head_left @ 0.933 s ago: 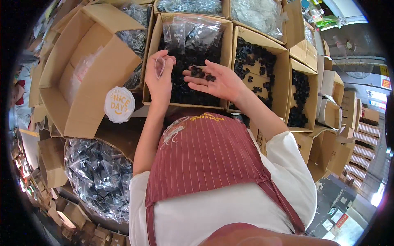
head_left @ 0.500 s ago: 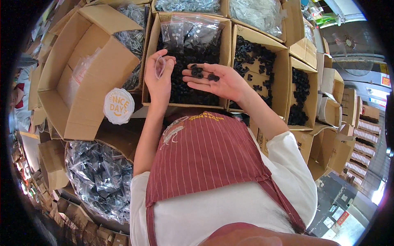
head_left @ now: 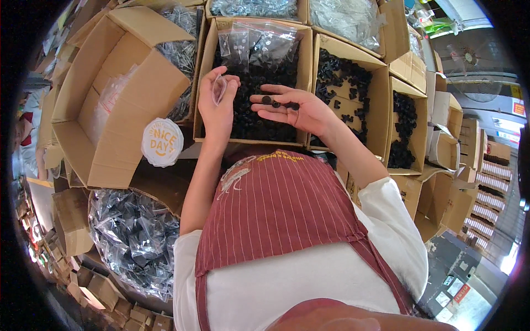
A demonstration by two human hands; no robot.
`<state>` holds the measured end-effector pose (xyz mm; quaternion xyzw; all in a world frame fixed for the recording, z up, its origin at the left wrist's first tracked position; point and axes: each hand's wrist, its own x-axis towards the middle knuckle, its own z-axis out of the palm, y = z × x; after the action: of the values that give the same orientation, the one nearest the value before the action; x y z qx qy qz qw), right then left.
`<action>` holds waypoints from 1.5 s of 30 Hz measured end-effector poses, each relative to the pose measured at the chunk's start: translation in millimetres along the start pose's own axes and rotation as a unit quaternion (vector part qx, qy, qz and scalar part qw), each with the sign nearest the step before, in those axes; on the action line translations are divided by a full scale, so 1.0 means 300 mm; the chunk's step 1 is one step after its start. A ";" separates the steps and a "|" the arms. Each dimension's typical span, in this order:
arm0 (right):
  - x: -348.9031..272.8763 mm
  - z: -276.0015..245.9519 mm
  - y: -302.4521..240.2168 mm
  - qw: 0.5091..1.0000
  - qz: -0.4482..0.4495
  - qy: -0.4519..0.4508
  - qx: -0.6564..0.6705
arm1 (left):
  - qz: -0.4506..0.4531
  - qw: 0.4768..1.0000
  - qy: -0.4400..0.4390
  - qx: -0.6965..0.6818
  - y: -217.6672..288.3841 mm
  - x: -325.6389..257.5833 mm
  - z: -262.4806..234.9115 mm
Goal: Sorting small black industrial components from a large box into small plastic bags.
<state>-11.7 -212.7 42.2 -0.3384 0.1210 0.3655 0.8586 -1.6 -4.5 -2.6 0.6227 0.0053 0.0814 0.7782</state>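
Palm up with fingers spread, the right hand (head_left: 303, 111) bears a few black pieces (head_left: 267, 100) across its fingers, cradled rather than clasped. From its fingertips the small clear bag (head_left: 220, 91) lies between nine and ten o'clock, across a short gap. The left hand (head_left: 216, 116) is the one at the bag: its grip is pinched on it, thumb and fingers close together, the bag's long axis running roughly twelve to six. The bag's lower part is hidden by that hand, so I cannot tell whether anything is inside; the pieces overlap, making a count hard. Beneath, the box (head_left: 305, 60) holds a black heap (head_left: 259, 130), partly covered by the hands. Toward its twelve o'clock end lie larger bags (head_left: 259, 44), their contents obscured by glare.
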 end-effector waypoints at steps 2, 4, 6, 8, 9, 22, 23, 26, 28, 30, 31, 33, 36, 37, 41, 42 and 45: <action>0.003 -0.007 -0.001 1.000 0.003 0.008 0.007 | 0.007 1.000 0.005 -0.005 0.000 -0.001 0.002; 0.006 -0.015 -0.002 1.000 0.006 0.015 0.013 | 0.016 1.000 0.019 -0.007 0.007 -0.001 0.006; 0.007 -0.020 -0.004 1.000 -0.007 0.024 0.005 | 0.016 1.000 0.021 0.000 -0.003 0.001 0.002; 0.005 -0.012 -0.010 0.999 -0.018 0.027 -0.008 | 0.017 1.000 0.023 0.007 -0.013 0.000 -0.001; 0.005 -0.008 -0.012 0.999 -0.030 0.030 -0.019 | 0.020 0.999 0.019 0.025 -0.016 -0.001 -0.001; 0.040 0.078 -0.039 0.993 -0.072 0.039 0.080 | -0.036 0.973 -0.095 0.209 0.016 -0.006 0.025; 0.055 0.082 -0.041 0.994 -0.070 0.037 0.079 | -0.039 0.965 -0.115 0.233 0.025 -0.011 0.035; 0.099 0.128 -0.035 0.987 -0.141 -0.012 0.073 | -0.031 0.971 -0.139 0.192 0.022 -0.017 0.044; 0.118 0.158 -0.027 0.986 -0.158 -0.021 0.052 | -0.048 0.968 -0.166 0.180 0.036 -0.014 0.039; 0.131 0.194 -0.014 0.980 -0.198 -0.010 0.001 | -0.060 0.973 -0.167 0.148 0.030 -0.014 0.032; 0.138 0.194 -0.007 0.981 -0.194 -0.012 0.001 | -0.071 0.976 -0.170 0.115 0.026 -0.015 0.028; 0.149 0.196 0.005 0.963 -0.247 -0.048 -0.092 | -0.063 0.978 -0.164 0.111 0.014 -0.010 0.024; 0.122 0.232 0.010 0.949 -0.258 -0.016 -0.179 | -0.028 0.980 -0.145 0.132 0.015 -0.013 0.032; 0.121 0.233 0.009 0.950 -0.257 -0.015 -0.179 | -0.002 0.979 -0.131 0.157 0.022 -0.012 0.035; 0.134 0.195 -0.031 0.888 -0.390 -0.038 -0.240 | -0.047 0.984 -0.160 0.068 0.056 -0.010 0.028; 0.137 0.172 -0.043 0.861 -0.407 0.015 -0.304 | -0.044 0.987 -0.148 0.046 0.055 -0.012 0.024; 0.189 -0.008 -0.064 0.590 -0.320 0.103 -0.734 | -0.018 0.990 -0.136 -0.009 0.046 -0.012 0.022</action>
<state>41.9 -192.9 24.1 -0.9064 -0.2163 -0.0049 0.3628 -6.0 -8.4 12.0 0.6211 -0.0900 -0.0185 0.7783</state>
